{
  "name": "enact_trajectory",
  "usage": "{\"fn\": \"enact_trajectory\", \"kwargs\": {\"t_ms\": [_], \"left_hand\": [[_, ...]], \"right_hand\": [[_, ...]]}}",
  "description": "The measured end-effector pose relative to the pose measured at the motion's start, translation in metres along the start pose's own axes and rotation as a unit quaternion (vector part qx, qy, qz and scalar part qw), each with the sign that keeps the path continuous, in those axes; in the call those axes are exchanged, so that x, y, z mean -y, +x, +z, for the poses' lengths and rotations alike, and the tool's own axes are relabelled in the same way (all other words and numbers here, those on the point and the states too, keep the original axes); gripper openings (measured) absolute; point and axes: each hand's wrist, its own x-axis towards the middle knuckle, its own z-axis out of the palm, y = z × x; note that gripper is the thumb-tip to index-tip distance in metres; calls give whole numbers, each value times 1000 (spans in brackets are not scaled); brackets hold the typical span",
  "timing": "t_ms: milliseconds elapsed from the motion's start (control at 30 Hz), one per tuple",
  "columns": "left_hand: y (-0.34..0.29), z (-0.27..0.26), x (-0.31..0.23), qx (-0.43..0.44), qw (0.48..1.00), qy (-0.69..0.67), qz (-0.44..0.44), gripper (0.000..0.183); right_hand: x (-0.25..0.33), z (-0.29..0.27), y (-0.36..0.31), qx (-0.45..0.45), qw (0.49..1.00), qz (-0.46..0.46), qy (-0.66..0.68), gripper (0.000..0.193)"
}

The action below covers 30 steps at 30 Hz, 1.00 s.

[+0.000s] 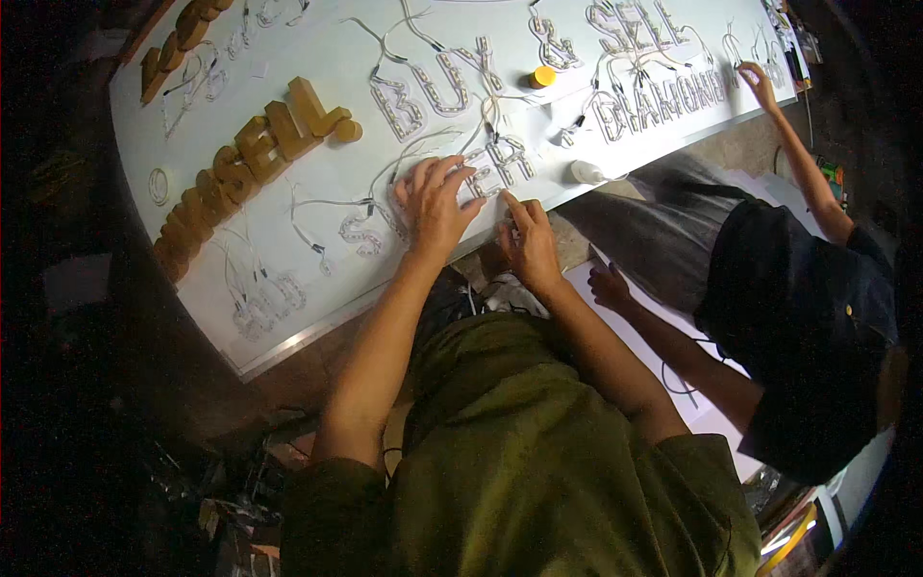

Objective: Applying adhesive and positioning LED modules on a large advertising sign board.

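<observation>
The left hand [435, 207] lies flat, fingers spread, on the letter-shaped strings of small white lights [500, 163] on the big white sign board [317, 43]. The right hand [529, 245], at 4 o'clock, pinches one light.

White sign panel [317, 58] bears gold letters [250, 154], seemingly light strips [433, 91].
</observation>
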Motion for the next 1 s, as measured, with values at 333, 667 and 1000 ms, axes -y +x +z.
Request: {"fn": "enact_trajectory", "kwargs": {"t_ms": [333, 667, 1000], "left_hand": [[0, -2, 1, -14, 999, -27, 11, 44], [0, -3, 2, -13, 1000, -11, 15, 45], [0, -4, -1, -10, 1000, -15, 13, 46]], "right_hand": [[5, -5, 2, 15, 1000, 14, -3, 53], [8, -6, 1, 5, 1000, 8, -2, 56], [9, -6, 2, 5, 1000, 19, 7, 56]]}}
